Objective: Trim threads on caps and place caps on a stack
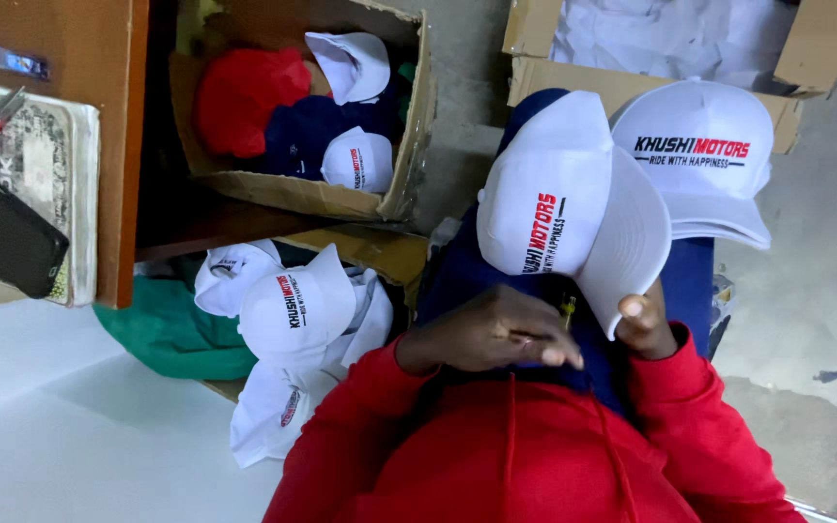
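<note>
A white cap with red and black print lies on my lap over blue trousers. My right hand pinches the edge of its brim, thumb on top. My left hand rests knuckles up just below the cap's back edge, fingers curled. A small yellowish object shows by its fingertips; whether the hand holds it is unclear. A second white printed cap sits on my right knee. Both sleeves are red.
A cardboard box holds red, navy and white caps. More white caps are heaped on the floor over green cloth. Another box holds white material. A brown shelf with a book and a black phone stands at left.
</note>
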